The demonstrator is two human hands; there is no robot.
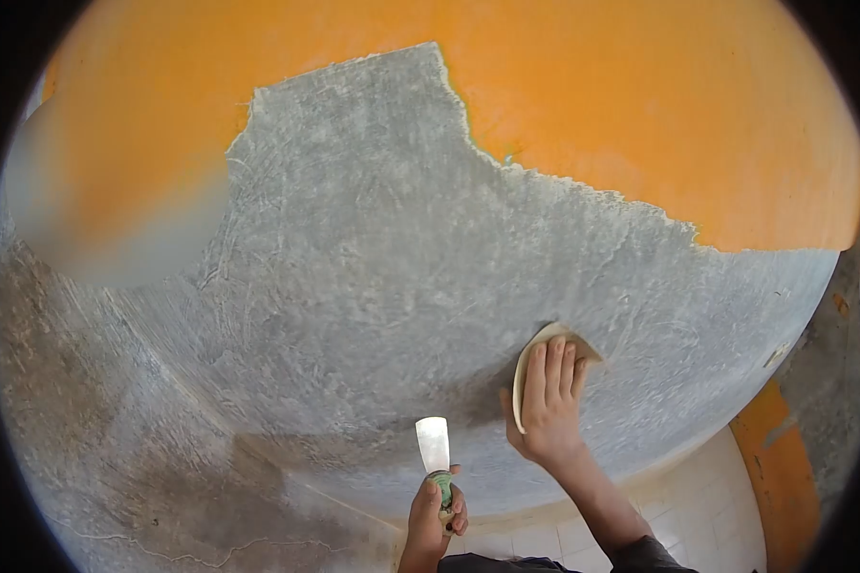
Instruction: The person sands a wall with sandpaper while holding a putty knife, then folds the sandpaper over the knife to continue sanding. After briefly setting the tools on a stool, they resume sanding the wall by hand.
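Observation:
My right hand (548,401) presses a folded sheet of pale sandpaper (543,342) flat against the scraped grey wall (373,277), fingers spread over it. Lower and to the left, my left hand (436,514) grips the green handle of a putty knife (434,451), whose metal blade points up and stands just off the wall. The two hands are about a hand's width apart.
Orange paint (640,115) still covers the upper part of the wall, with a ragged edge where it meets the bare grey plaster. A strip of orange (784,468) runs down at the lower right. White tiles (698,516) show below.

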